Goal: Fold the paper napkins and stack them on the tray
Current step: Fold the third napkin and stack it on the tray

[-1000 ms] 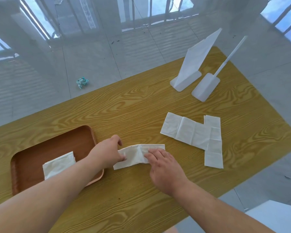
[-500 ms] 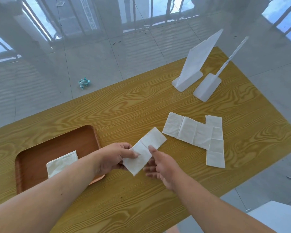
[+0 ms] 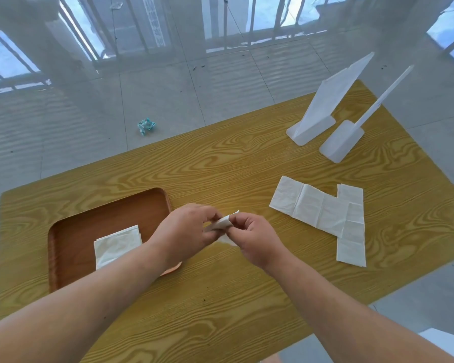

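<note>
A white paper napkin (image 3: 223, 224) is folded small and pinched between both hands just above the wooden table (image 3: 220, 163). My left hand (image 3: 186, 231) grips its left side and my right hand (image 3: 254, 239) grips its right side; most of it is hidden by the fingers. A brown tray (image 3: 71, 231) lies to the left with a folded napkin stack (image 3: 116, 244) on it, partly covered by my left forearm. Two unfolded napkin strips (image 3: 309, 205) (image 3: 351, 226) lie overlapping on the right.
Two white plastic stands (image 3: 323, 111) (image 3: 344, 142) sit at the table's far right. A crumpled blue-green wrapper (image 3: 146, 125) lies on the tiled floor beyond the table. The table's near edge runs close under my forearms.
The napkin went from flat on the table to lifted, then folded smaller between both hands. The hands have come closer together near the tray's right corner.
</note>
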Demonstrator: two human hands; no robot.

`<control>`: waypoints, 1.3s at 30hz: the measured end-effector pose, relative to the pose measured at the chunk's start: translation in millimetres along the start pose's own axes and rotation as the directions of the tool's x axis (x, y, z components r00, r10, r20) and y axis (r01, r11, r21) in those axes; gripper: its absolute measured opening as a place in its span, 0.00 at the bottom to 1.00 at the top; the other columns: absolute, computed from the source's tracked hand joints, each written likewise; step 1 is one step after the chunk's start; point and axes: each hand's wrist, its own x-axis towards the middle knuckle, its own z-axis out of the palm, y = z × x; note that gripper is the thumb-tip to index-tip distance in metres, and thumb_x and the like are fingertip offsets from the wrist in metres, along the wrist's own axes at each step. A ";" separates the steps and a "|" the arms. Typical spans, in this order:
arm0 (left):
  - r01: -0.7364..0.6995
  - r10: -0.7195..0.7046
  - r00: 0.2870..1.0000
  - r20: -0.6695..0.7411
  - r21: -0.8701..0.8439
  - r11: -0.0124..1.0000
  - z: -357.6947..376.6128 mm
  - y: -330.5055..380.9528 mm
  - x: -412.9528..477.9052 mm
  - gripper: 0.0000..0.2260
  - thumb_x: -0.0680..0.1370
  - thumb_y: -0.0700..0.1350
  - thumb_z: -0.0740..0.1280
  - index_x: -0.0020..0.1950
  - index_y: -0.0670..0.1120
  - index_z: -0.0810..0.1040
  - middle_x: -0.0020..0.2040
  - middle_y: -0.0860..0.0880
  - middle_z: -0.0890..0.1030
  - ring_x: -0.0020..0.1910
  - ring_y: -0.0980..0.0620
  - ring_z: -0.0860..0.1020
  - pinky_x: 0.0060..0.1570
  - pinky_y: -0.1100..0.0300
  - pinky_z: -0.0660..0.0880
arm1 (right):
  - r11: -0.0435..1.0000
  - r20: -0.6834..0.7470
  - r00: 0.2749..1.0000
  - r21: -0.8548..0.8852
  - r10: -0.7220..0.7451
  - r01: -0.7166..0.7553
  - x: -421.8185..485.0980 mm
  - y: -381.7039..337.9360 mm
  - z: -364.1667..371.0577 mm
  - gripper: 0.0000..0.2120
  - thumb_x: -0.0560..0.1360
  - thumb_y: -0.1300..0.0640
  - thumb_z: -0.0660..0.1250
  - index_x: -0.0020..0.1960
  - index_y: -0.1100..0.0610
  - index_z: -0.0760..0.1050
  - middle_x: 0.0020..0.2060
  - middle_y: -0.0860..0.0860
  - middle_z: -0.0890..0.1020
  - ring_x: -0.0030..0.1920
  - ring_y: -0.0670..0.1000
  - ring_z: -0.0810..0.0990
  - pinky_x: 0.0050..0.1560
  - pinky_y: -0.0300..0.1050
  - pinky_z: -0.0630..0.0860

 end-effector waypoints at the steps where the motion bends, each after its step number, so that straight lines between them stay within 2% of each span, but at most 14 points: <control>1: 0.038 -0.038 0.999 -0.007 -0.042 0.998 -1.0 -1.6 -2.3 0.05 0.78 0.58 0.73 0.53 0.63 0.82 0.47 0.66 0.84 0.48 0.67 0.78 0.43 0.66 0.69 | 0.998 -0.045 0.998 -0.053 -0.033 0.031 0.6 -0.6 5.2 0.09 0.75 0.58 0.67 0.47 0.49 0.85 0.39 0.47 0.83 0.37 0.48 0.76 0.36 0.42 0.72; 3: 0.119 -0.125 0.992 -0.025 -0.166 0.979 -1.0 -8.8 -7.2 0.03 0.78 0.55 0.74 0.50 0.62 0.83 0.42 0.61 0.86 0.43 0.64 0.81 0.39 0.63 0.73 | 0.987 -0.196 0.978 -0.155 -0.075 0.045 2.0 1.1 12.3 0.09 0.73 0.55 0.68 0.50 0.45 0.81 0.46 0.44 0.83 0.46 0.44 0.80 0.41 0.36 0.74; 5: 0.205 -0.218 0.976 0.008 -0.378 0.903 -3.6 -16.9 -11.2 0.02 0.77 0.53 0.76 0.48 0.60 0.84 0.42 0.57 0.87 0.41 0.57 0.84 0.43 0.56 0.80 | 0.994 -0.323 0.945 -0.105 -0.039 0.005 2.1 4.0 16.3 0.12 0.71 0.52 0.70 0.53 0.43 0.76 0.52 0.45 0.80 0.54 0.44 0.79 0.44 0.35 0.75; 7: 0.286 -0.282 0.952 0.115 -0.657 0.698 -10.8 -20.9 -16.6 0.02 0.74 0.50 0.78 0.45 0.55 0.86 0.42 0.50 0.88 0.40 0.53 0.84 0.44 0.57 0.80 | 0.993 -0.330 0.938 0.089 0.103 -0.078 4.8 5.7 18.7 0.20 0.70 0.47 0.70 0.61 0.45 0.74 0.58 0.50 0.80 0.57 0.49 0.80 0.48 0.43 0.79; 9: 0.351 -0.291 0.927 0.237 -0.823 0.446 -17.9 -24.3 -22.3 0.02 0.73 0.46 0.79 0.44 0.51 0.87 0.41 0.49 0.87 0.38 0.54 0.83 0.41 0.60 0.78 | 0.905 -0.148 0.947 0.366 0.286 -0.216 9.1 7.1 20.9 0.27 0.73 0.43 0.69 0.69 0.52 0.73 0.62 0.57 0.82 0.60 0.56 0.82 0.56 0.53 0.79; 11: 0.396 -0.322 0.900 0.295 -0.861 0.319 -23.7 -32.3 -29.9 0.03 0.76 0.43 0.78 0.46 0.48 0.86 0.42 0.47 0.87 0.37 0.52 0.84 0.43 0.57 0.76 | 0.743 0.106 0.925 0.565 0.366 -0.359 11.4 5.5 28.3 0.30 0.75 0.37 0.67 0.69 0.55 0.76 0.63 0.59 0.83 0.60 0.60 0.83 0.60 0.57 0.76; 13: 0.427 -0.373 0.870 0.322 -0.870 0.247 -28.6 -41.9 -38.7 0.03 0.78 0.42 0.76 0.49 0.46 0.84 0.43 0.46 0.88 0.38 0.51 0.84 0.45 0.54 0.76 | 0.684 0.257 0.904 0.591 0.342 -0.427 15.0 3.9 36.6 0.33 0.74 0.34 0.66 0.70 0.55 0.77 0.62 0.59 0.84 0.58 0.60 0.82 0.62 0.60 0.74; 15: 0.457 -0.416 0.841 0.346 -0.866 0.204 -33.2 -55.7 -49.3 0.03 0.79 0.43 0.75 0.51 0.46 0.83 0.45 0.46 0.87 0.38 0.51 0.84 0.46 0.54 0.76 | 0.704 0.345 0.890 0.549 0.300 -0.450 21.0 -1.0 49.4 0.29 0.76 0.40 0.68 0.70 0.57 0.77 0.60 0.58 0.84 0.55 0.58 0.82 0.61 0.57 0.74; 19: 0.516 -0.505 0.791 0.344 -0.820 0.250 -38.2 -89.4 -69.7 0.08 0.81 0.47 0.73 0.56 0.44 0.83 0.44 0.48 0.86 0.39 0.52 0.83 0.41 0.58 0.78 | 0.823 0.305 0.892 0.369 0.333 -0.433 39.1 -14.7 87.3 0.14 0.80 0.60 0.68 0.64 0.58 0.79 0.53 0.58 0.86 0.48 0.55 0.84 0.47 0.50 0.79; 22: 0.525 -0.597 0.753 0.276 -0.799 0.294 -42.8 -122.1 -85.5 0.05 0.83 0.46 0.72 0.52 0.45 0.85 0.43 0.48 0.88 0.37 0.54 0.84 0.35 0.62 0.79 | 0.908 0.224 0.904 0.134 0.363 -0.398 54.4 -21.1 122.0 0.09 0.81 0.62 0.67 0.59 0.60 0.82 0.47 0.56 0.87 0.42 0.52 0.84 0.37 0.45 0.79; 26: 0.575 -0.693 0.709 0.130 -0.675 0.462 -46.7 -164.4 -104.0 0.08 0.81 0.50 0.74 0.45 0.49 0.87 0.39 0.51 0.87 0.36 0.54 0.80 0.40 0.57 0.78 | 0.928 0.153 0.937 -0.257 0.315 -0.270 73.1 -23.9 161.9 0.08 0.79 0.60 0.67 0.49 0.62 0.83 0.38 0.56 0.82 0.32 0.52 0.78 0.30 0.46 0.77; 31: 0.643 -0.706 0.705 -0.074 -0.355 0.679 -53.0 -203.7 -118.7 0.14 0.78 0.61 0.72 0.39 0.53 0.84 0.32 0.53 0.83 0.31 0.55 0.79 0.31 0.56 0.73 | 0.774 0.190 0.941 -0.625 0.278 -0.102 88.5 -22.3 197.9 0.09 0.76 0.55 0.66 0.43 0.60 0.80 0.32 0.53 0.82 0.29 0.52 0.80 0.29 0.47 0.78; 34: 0.671 -0.703 0.701 -0.119 -0.222 0.707 -52.3 -215.8 -123.7 0.15 0.78 0.64 0.70 0.39 0.55 0.81 0.33 0.55 0.83 0.33 0.57 0.80 0.29 0.58 0.69 | 0.627 0.184 0.961 -0.779 0.207 0.014 95.4 -18.1 211.2 0.13 0.77 0.50 0.66 0.39 0.58 0.77 0.34 0.53 0.82 0.33 0.55 0.81 0.33 0.53 0.77; 39: 0.687 -0.700 0.705 -0.117 -0.135 0.714 -49.2 -220.8 -123.3 0.16 0.78 0.65 0.69 0.40 0.56 0.79 0.35 0.56 0.82 0.34 0.57 0.79 0.29 0.57 0.68 | 0.419 0.188 0.975 -0.900 0.120 0.122 102.7 -11.0 218.8 0.21 0.80 0.43 0.64 0.33 0.54 0.71 0.29 0.48 0.76 0.29 0.51 0.74 0.26 0.45 0.65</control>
